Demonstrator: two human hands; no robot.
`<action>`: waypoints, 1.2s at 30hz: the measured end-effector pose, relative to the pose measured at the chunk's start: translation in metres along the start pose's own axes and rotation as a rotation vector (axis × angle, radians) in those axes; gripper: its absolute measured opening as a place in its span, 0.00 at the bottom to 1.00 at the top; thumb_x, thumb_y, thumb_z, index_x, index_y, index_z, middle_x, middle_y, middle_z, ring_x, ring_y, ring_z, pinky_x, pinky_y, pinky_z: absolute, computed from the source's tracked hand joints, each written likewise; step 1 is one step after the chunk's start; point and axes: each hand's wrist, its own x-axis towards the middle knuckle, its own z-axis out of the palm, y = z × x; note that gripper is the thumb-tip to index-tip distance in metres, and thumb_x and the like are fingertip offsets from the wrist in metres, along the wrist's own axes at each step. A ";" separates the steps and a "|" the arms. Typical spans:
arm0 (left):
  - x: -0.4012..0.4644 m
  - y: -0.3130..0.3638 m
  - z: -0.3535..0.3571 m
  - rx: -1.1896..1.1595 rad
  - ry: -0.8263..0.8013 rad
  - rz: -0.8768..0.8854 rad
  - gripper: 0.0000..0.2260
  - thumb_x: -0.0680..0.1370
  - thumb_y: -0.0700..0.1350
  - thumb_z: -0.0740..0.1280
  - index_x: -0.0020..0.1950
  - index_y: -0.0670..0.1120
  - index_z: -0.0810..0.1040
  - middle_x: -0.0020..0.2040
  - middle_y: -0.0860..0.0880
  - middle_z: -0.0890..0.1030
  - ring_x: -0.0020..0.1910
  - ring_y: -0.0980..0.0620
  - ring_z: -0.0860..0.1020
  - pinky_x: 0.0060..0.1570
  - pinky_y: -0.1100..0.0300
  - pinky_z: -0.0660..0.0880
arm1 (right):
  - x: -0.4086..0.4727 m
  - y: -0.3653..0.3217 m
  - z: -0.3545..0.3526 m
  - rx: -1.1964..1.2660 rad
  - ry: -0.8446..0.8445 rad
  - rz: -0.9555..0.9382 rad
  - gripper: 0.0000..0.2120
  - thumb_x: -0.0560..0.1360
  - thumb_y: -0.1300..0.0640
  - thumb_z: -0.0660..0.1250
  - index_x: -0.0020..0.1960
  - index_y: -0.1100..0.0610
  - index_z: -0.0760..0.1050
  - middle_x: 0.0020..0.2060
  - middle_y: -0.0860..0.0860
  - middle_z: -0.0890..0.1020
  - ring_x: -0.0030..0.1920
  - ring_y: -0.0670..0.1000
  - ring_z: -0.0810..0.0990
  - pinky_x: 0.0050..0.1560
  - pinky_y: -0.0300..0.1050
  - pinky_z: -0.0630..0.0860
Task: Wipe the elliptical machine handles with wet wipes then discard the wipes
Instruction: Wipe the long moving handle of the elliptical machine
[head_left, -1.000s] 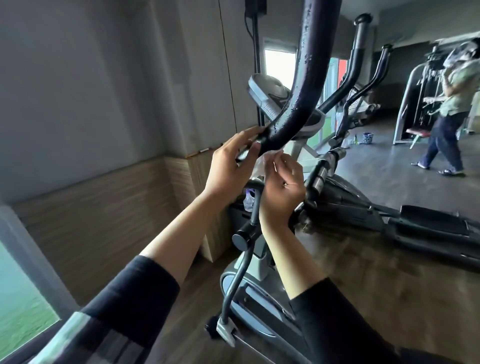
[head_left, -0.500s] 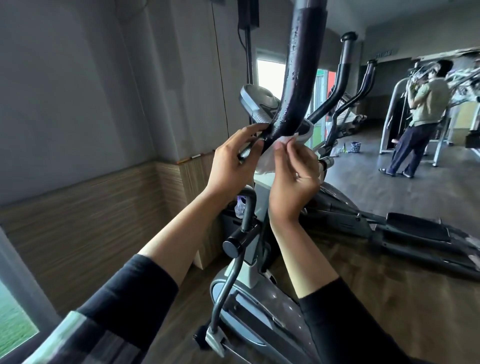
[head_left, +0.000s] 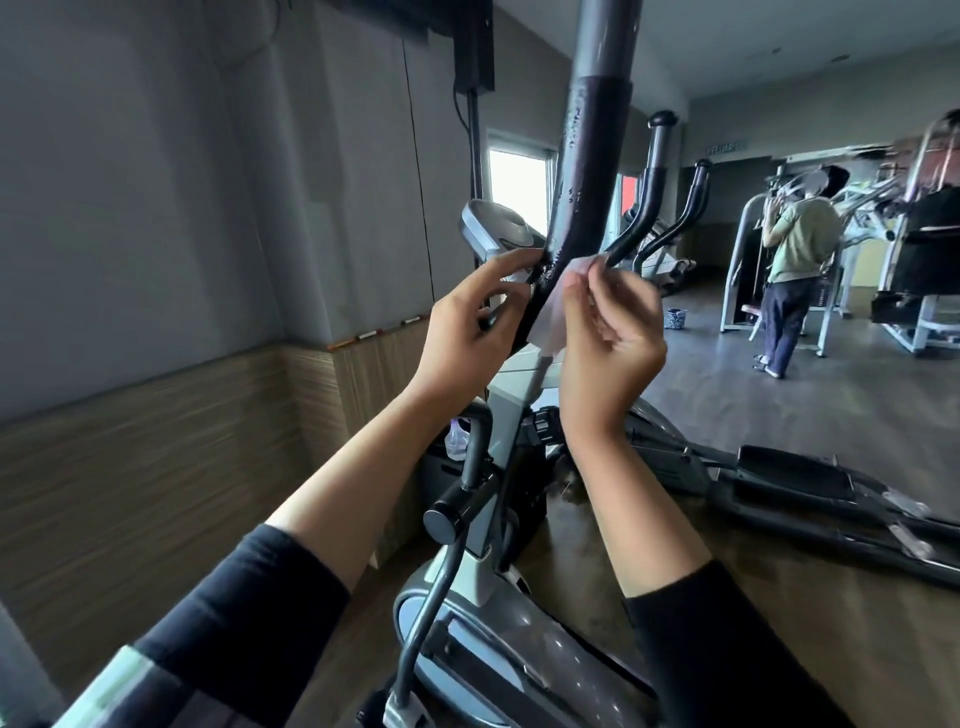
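The left hand (head_left: 462, 332) curls its fingers round the dark handle (head_left: 582, 208), steadying it. To wipe well, I'd wrap the wipe (head_left: 553, 317) snugly round the foam and draw it along the full grip. The wipe lies against the handle's right side, pinched by the right hand (head_left: 608, 332), fingers (head_left: 574, 296) closed on its edge

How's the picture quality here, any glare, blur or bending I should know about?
Head view: the bright rectangular window is blown out white; the striped wooden wall panel is smeared by motion blur; wide-angle bending stretches the edges; the black foam-covered elliptical handle and thin white wet wipe stay fairly sharp.
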 end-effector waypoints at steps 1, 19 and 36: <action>0.002 0.003 0.000 -0.015 -0.003 0.000 0.15 0.79 0.35 0.62 0.61 0.49 0.77 0.47 0.56 0.81 0.46 0.63 0.79 0.49 0.66 0.78 | 0.008 -0.003 0.003 0.008 0.005 -0.010 0.10 0.72 0.66 0.70 0.53 0.63 0.79 0.46 0.53 0.79 0.47 0.51 0.80 0.49 0.46 0.78; 0.034 0.030 0.010 -0.234 0.004 0.044 0.15 0.80 0.34 0.60 0.65 0.44 0.74 0.60 0.54 0.78 0.47 0.68 0.77 0.51 0.74 0.71 | 0.074 -0.024 0.023 -0.092 -0.048 -0.114 0.11 0.72 0.61 0.71 0.53 0.63 0.81 0.46 0.52 0.80 0.47 0.53 0.81 0.47 0.53 0.79; 0.078 0.015 0.027 -0.387 0.015 0.223 0.18 0.81 0.35 0.55 0.70 0.47 0.67 0.66 0.53 0.73 0.62 0.60 0.75 0.60 0.60 0.72 | 0.083 -0.006 0.019 -0.065 -0.101 -0.241 0.11 0.73 0.64 0.71 0.54 0.65 0.79 0.45 0.57 0.79 0.43 0.46 0.77 0.45 0.44 0.76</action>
